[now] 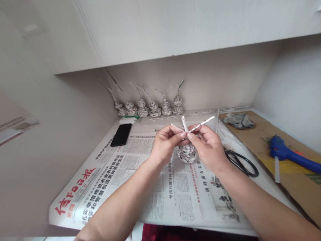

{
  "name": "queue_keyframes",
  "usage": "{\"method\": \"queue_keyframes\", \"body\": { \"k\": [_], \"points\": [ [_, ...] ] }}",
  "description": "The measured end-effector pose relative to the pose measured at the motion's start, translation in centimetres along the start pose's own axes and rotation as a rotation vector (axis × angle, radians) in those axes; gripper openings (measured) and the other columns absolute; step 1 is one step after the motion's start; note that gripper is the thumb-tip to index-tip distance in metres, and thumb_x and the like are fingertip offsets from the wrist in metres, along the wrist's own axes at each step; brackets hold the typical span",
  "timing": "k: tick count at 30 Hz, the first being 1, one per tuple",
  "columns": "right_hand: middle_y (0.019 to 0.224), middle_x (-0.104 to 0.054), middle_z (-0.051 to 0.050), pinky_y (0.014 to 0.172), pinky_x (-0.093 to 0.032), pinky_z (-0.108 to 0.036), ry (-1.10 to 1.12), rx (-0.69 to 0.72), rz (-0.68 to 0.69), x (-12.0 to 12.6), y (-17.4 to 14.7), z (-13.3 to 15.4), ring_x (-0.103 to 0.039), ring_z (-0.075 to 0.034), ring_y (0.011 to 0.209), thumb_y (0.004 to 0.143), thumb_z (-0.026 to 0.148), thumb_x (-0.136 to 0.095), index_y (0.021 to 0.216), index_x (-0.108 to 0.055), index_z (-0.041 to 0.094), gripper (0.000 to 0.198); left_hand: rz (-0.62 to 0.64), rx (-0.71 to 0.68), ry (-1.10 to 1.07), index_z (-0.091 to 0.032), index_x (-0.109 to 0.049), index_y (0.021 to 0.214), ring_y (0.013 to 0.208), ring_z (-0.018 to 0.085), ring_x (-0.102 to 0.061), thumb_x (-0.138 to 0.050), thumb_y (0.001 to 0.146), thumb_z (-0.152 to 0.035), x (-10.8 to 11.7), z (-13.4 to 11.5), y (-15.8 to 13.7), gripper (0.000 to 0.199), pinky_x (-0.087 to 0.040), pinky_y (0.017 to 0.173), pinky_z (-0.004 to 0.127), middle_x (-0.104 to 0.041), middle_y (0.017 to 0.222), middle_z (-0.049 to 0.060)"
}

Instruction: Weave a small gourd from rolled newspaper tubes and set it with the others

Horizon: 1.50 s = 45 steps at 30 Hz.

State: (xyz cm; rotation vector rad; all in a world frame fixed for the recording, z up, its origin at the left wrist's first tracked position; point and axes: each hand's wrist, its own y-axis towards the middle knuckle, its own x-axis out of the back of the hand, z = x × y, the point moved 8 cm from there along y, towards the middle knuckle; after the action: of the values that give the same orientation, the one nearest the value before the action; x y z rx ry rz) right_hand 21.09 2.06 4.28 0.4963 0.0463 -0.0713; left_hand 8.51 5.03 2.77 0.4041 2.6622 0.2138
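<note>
A gourd-shaped weave of rolled newspaper strips [188,155] stands upright on the newspaper in front of me. Both hands meet at its top, where thin paper strips [204,123] stick up and out between the fingers. My left hand [166,140] pinches the strips from the left, thumb and forefinger closed. From the right, my right hand [205,141] pinches them too, its thumb tip close to the left thumb. The upper part of the weave is mostly hidden by the fingers.
Several finished-looking woven gourds [155,109] line the back wall. A black phone [121,134] lies at left on newspaper [142,167]. At right are black-handled scissors [241,162], a grey rag [238,120], and a blue glue gun [298,157] on cardboard [304,194]. A cabinet [168,22] overhangs the table.
</note>
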Motion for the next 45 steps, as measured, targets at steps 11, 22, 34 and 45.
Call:
{"method": "queue_keyframes", "body": {
  "k": [11, 22, 34, 45],
  "points": [
    [0.090, -0.068, -0.001, 0.072, -0.054, -0.029, 0.022, -0.004, 0.037, 0.1, 0.3, -0.1, -0.064, -0.016, 0.081, 0.085, 0.032, -0.071, 0.091, -0.065, 0.023, 0.012, -0.056, 0.099, -0.174, -0.012, -0.067, 0.073, 0.060, 0.009, -0.068, -0.096, 0.052, -0.029, 0.0, 1.3, 0.2, 0.039, -0.060, 0.064, 0.019, -0.070, 0.068, -0.001],
    [0.085, -0.070, -0.003, 0.069, -0.055, -0.028, -0.006, 0.051, -0.092, 0.8, 0.2, 0.8, -0.066, -0.016, 0.077, 0.082, 0.029, -0.074, 0.084, -0.068, 0.020, 0.012, -0.095, -0.151, -0.089, -0.015, -0.074, 0.084, 0.074, 0.012, -0.070, -0.088, 0.067, -0.028, -0.7, 0.1, -1.4, 0.025, -0.060, 0.077, 0.027, -0.075, 0.081, 0.002],
    [0.076, -0.068, 0.001, 0.064, -0.054, -0.025, -0.018, -0.035, -0.092, 0.3, -0.4, 0.5, -0.063, -0.012, 0.066, 0.079, 0.024, -0.075, 0.078, -0.066, 0.020, 0.010, -0.151, -0.112, -0.089, -0.013, -0.068, 0.076, 0.062, 0.009, -0.063, -0.088, 0.067, -0.031, -0.4, -0.1, -1.5, 0.028, -0.055, 0.063, 0.021, -0.069, 0.072, 0.000],
    [0.086, -0.072, -0.002, 0.074, -0.057, -0.029, -0.053, 0.101, -0.112, 0.8, -0.7, 2.3, -0.069, -0.016, 0.079, 0.085, 0.027, -0.073, 0.082, -0.068, 0.021, 0.009, -0.141, -0.185, 0.045, -0.013, -0.066, 0.075, 0.061, 0.008, -0.060, -0.086, 0.070, -0.033, -0.4, -0.5, -1.4, 0.028, -0.054, 0.061, 0.021, -0.066, 0.070, -0.001]
  ]
}}
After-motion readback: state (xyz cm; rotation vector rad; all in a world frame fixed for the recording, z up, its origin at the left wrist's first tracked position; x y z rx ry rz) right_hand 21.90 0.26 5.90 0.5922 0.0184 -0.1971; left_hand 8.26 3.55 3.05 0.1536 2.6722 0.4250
